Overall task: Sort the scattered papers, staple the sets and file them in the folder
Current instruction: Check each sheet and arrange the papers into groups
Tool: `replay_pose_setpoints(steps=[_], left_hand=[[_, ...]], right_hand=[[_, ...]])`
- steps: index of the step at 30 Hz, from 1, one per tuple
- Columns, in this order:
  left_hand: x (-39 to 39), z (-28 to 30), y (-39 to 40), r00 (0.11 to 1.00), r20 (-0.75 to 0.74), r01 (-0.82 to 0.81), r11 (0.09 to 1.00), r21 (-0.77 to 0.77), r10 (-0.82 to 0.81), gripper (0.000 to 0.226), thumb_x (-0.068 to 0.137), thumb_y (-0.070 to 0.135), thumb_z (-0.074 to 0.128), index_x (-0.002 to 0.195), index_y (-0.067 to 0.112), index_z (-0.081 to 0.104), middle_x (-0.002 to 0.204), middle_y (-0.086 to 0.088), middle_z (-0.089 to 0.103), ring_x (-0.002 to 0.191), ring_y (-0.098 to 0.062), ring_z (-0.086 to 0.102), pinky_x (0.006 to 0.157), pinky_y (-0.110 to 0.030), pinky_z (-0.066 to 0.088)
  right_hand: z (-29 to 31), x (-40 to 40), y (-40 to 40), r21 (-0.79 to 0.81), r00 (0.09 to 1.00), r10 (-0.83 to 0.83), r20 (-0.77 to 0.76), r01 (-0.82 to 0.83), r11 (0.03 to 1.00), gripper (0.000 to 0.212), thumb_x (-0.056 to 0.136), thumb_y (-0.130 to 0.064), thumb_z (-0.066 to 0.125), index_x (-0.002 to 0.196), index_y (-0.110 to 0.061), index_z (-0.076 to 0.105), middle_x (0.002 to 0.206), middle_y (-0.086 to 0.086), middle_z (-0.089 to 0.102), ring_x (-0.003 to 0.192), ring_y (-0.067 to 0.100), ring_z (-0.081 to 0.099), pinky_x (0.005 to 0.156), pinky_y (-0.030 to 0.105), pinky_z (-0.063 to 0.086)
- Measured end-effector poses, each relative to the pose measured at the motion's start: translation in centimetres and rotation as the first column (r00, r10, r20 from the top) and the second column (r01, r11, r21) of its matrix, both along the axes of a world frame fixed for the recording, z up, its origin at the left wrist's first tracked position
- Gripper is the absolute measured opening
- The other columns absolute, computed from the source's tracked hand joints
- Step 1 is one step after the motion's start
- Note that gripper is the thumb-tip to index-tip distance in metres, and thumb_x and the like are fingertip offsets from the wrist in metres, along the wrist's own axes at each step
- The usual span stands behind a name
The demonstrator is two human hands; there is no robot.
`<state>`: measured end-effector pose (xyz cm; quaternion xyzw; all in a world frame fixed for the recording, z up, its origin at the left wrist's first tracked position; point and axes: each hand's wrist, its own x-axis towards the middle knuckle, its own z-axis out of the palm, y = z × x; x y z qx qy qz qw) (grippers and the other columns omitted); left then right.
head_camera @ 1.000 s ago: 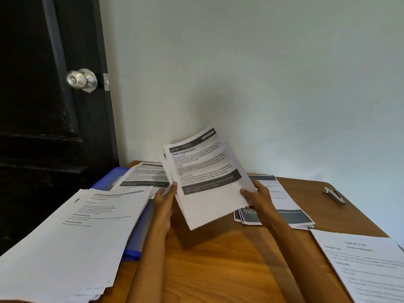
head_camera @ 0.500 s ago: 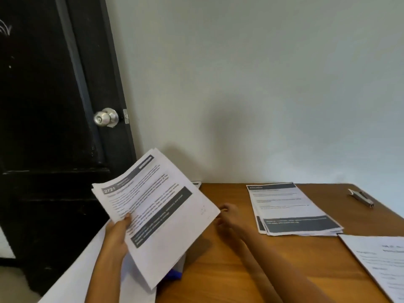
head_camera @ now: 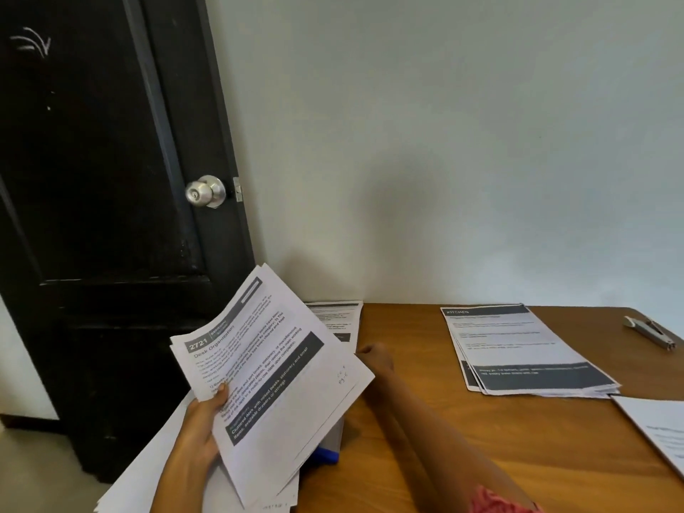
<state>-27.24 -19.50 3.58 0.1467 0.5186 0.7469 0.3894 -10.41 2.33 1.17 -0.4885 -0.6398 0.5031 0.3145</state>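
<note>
Left hand [head_camera: 198,427] pinching a tilted sheaf of white printed sheets headed "2721 Desk Organization" [head_camera: 274,379] by its lower left edge, thumb on the top page, raised above a loose white paper stack [head_camera: 148,472] at the near left edge of the brown wooden table [head_camera: 462,438], with a corner of the blue plastic folder [head_camera: 327,455] peeking out beneath. Right hand [head_camera: 374,359] lying past the sheaf's right edge with fingers loosely curled, partly hidden by the sheets, so cannot tell whether holding anything. Farther right on the table, a fanned pile of white sheets headed "KITCHEN" [head_camera: 525,349], a slim silver metal stapler [head_camera: 651,333] near the far right edge, another white printed page [head_camera: 662,427] at the right border, and one more printed sheet [head_camera: 338,318] by the wall behind the sheaf.
</note>
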Motion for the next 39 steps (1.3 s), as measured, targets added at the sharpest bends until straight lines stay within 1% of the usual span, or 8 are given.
replay_pose_setpoints(steps=[8,13,16,21,26,31,34,39], left_hand=[[2.3,0.9,1.1,0.997,-0.052,0.060,0.998,-0.030,-0.062,0.026,0.094,0.016,0.053,0.117,0.007,0.059,0.108,-0.023,0.065,0.088,-0.036,0.062,0.077,-0.047,0.053],[4.4,1.7,2.2,0.993,-0.071,0.095,0.994,-0.050,-0.098,0.014,0.094,0.011,0.051,0.103,0.009,0.062,0.097,-0.018,0.068,0.082,-0.032,0.064,0.064,-0.041,0.057],[6.6,1.6,3.5,0.987,-0.074,0.130,0.984,-0.119,-0.140,0.012,0.094,0.009,0.052,0.101,0.007,0.060,0.096,-0.019,0.066,0.084,-0.034,0.064,0.072,-0.045,0.054],[10.9,1.4,4.9,0.980,-0.055,0.179,0.965,-0.192,-0.193,0.011,0.094,0.002,0.048,0.096,0.006,0.057,0.093,-0.020,0.063,0.084,-0.037,0.060,0.083,-0.052,0.048],[12.3,1.6,3.8,0.982,-0.087,0.148,0.965,-0.216,-0.170,0.011,0.095,0.003,0.048,0.102,0.004,0.056,0.091,-0.019,0.063,0.081,-0.035,0.061,0.075,-0.048,0.051],[12.2,2.2,2.4,0.983,-0.120,0.115,0.973,-0.200,-0.141,0.015,0.095,0.003,0.047,0.108,0.005,0.056,0.087,-0.016,0.064,0.076,-0.032,0.061,0.065,-0.042,0.052],[12.3,2.7,1.7,0.981,-0.137,0.111,0.977,-0.184,-0.137,0.014,0.096,0.003,0.046,0.106,0.006,0.056,0.087,-0.014,0.064,0.073,-0.029,0.062,0.054,-0.035,0.054],[13.2,2.9,1.8,0.972,-0.165,0.131,0.971,-0.198,-0.165,0.014,0.095,-0.001,0.046,0.105,0.002,0.055,0.104,-0.020,0.059,0.076,-0.031,0.059,0.072,-0.044,0.049]], right_hand=[[0.3,4.5,1.2,-0.038,0.993,-0.086,-0.076,0.083,0.996,0.018,0.089,-0.015,0.059,0.072,-0.009,0.058,0.089,0.013,0.067,0.080,0.024,0.067,0.072,0.031,0.054],[2.6,13.3,1.0,-0.041,0.990,-0.136,-0.030,0.134,0.990,0.007,0.087,-0.012,0.063,0.083,-0.010,0.058,0.094,0.009,0.065,0.084,0.019,0.063,0.064,0.021,0.054],[3.6,18.4,1.1,-0.148,0.986,-0.167,-0.012,0.164,0.975,0.004,0.085,0.006,0.058,0.089,0.005,0.060,0.095,0.023,0.064,0.078,0.026,0.063,0.074,0.033,0.056],[4.0,22.7,-1.3,-0.163,0.991,-0.085,0.100,0.101,0.981,0.012,0.088,-0.005,0.060,0.099,-0.003,0.056,0.088,0.013,0.060,0.075,0.022,0.062,0.053,0.025,0.056],[1.7,20.1,-2.6,0.079,0.967,-0.074,0.242,0.056,0.995,0.024,0.087,-0.022,0.064,0.103,-0.008,0.052,0.100,0.010,0.061,0.079,0.020,0.065,0.068,0.029,0.058],[0.0,17.2,-4.5,0.393,0.790,-0.217,0.574,-0.033,0.919,0.043,0.090,-0.034,0.059,0.125,-0.012,0.047,0.124,0.010,0.055,0.116,0.025,0.050,0.087,0.030,0.045],[-0.1,17.2,-4.6,0.375,0.776,-0.168,0.608,-0.094,0.922,0.042,0.089,-0.033,0.060,0.124,-0.015,0.047,0.125,0.010,0.053,0.117,0.025,0.048,0.090,0.031,0.045],[0.4,19.5,-4.4,0.327,0.716,0.000,0.698,-0.320,0.889,0.034,0.090,-0.021,0.060,0.123,-0.019,0.060,0.129,0.009,0.057,0.114,0.024,0.055,0.097,0.034,0.047]])
